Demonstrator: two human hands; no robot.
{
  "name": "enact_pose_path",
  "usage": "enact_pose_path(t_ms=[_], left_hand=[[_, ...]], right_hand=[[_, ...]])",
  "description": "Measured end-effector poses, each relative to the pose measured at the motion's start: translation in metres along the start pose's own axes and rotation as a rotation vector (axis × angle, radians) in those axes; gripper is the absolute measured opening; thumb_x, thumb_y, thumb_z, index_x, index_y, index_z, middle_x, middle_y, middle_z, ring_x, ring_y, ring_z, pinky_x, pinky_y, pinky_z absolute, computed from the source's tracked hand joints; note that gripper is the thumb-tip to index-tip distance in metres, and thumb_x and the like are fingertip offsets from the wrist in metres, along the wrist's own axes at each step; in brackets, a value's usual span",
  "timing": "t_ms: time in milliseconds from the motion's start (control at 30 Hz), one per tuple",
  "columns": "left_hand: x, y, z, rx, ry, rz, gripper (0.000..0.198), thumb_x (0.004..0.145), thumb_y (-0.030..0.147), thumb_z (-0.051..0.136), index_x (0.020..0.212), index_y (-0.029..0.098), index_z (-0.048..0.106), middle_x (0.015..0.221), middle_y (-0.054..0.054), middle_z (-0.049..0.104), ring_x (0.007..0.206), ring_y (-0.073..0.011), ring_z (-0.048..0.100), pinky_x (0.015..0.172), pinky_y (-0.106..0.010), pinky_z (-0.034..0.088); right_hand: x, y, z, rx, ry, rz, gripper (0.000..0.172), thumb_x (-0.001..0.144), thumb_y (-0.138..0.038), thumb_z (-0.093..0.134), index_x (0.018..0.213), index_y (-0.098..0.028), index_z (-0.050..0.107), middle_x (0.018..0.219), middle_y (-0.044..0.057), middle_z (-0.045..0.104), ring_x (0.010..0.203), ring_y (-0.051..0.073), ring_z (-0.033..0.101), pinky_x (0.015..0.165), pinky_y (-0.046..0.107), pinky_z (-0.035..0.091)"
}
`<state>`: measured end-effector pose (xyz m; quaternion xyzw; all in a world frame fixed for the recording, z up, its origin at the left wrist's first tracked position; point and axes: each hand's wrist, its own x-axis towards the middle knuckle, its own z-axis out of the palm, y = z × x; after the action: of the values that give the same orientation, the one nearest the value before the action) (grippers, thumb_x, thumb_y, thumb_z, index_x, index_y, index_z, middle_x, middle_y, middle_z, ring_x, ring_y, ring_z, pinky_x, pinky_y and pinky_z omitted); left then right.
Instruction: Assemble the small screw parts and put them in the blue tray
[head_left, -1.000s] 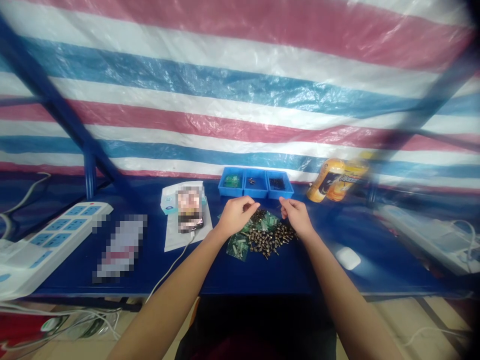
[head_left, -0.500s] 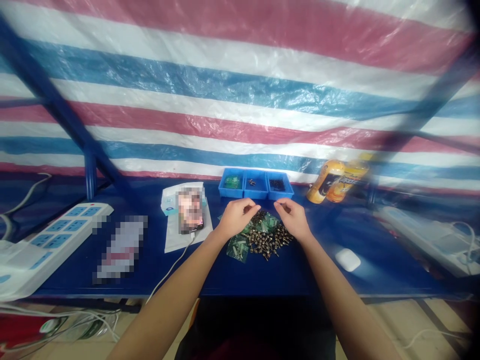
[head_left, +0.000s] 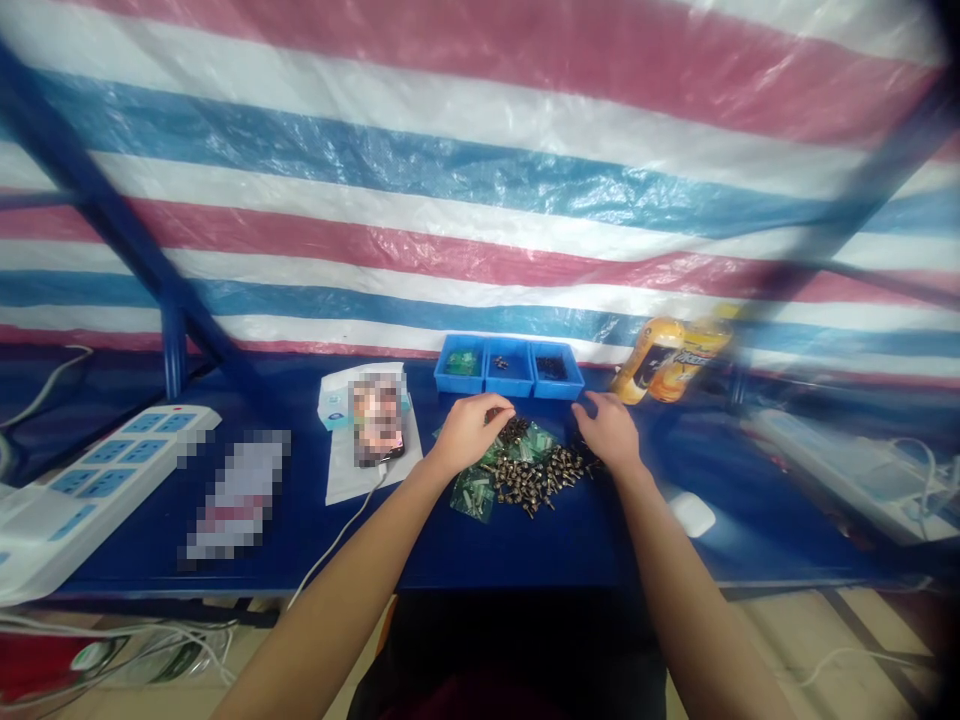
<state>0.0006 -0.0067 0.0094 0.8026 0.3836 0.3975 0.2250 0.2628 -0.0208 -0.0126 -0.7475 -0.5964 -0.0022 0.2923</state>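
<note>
My left hand (head_left: 472, 432) is over the left side of a heap of small metal fittings (head_left: 536, 478), its thumb and fingers pinched together. What they hold, if anything, is too small to make out. My right hand (head_left: 611, 430) hovers at the heap's right edge with thumb and fingertips slightly apart, and nothing shows between them. Small clear bags with greenish contents (head_left: 474, 496) lie among and beside the fittings. Just behind the hands stands a blue three-part tray (head_left: 510, 384). Green packets lie in its left part, a few metal pieces in the middle, and small dark pieces on the right.
Left of the heap, a phone (head_left: 379, 420) with a white cable rests on a white packet (head_left: 337, 485). Power strips (head_left: 112, 480) lie at both sides. Yellow bottles (head_left: 651, 360) stand back right, and a white earbud case (head_left: 691, 514) sits at right.
My right hand has moved right, away from my left hand, and its fingers have parted a little. The left hand stays pinched in nearly the same place. The view has shifted slightly.
</note>
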Motion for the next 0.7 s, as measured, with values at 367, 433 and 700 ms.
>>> enact_pose_path(t_ms=[367, 433, 700], left_hand=[[0.0, 0.0, 0.0, 0.006, -0.009, -0.008, 0.022, 0.095, 0.033, 0.055, 0.093, 0.023, 0.073, 0.095, -0.001, 0.076, 0.082, -0.0178, 0.069, 0.075, -0.028, 0.051], [0.0, 0.0, 0.0, 0.009, -0.015, -0.011, 0.021, 0.095, 0.033, 0.055, 0.093, 0.023, 0.074, 0.095, -0.001, 0.076, 0.083, -0.0178, 0.069, 0.075, -0.028, 0.051], [-0.001, 0.002, -0.003, 0.003, -0.015, -0.038, 0.021, 0.095, 0.033, 0.055, 0.093, 0.023, 0.074, 0.093, 0.0, 0.076, 0.081, -0.017, 0.069, 0.071, -0.027, 0.051]], right_hand=[[0.016, 0.012, 0.018, -0.046, -0.023, 0.034, 0.039, 0.084, -0.052, 0.063, 0.106, -0.024, 0.079, 0.109, 0.012, 0.068, 0.085, 0.024, 0.067, 0.071, 0.035, 0.051], [0.018, 0.014, 0.02, -0.04, 0.016, 0.043, 0.034, 0.081, -0.049, 0.065, 0.098, -0.025, 0.08, 0.101, 0.011, 0.07, 0.076, 0.022, 0.066, 0.066, 0.033, 0.05], [0.015, 0.018, 0.009, -0.013, -0.031, 0.148, 0.025, 0.082, -0.033, 0.058, 0.087, -0.023, 0.08, 0.083, 0.013, 0.074, 0.077, 0.028, 0.068, 0.075, 0.04, 0.05]])
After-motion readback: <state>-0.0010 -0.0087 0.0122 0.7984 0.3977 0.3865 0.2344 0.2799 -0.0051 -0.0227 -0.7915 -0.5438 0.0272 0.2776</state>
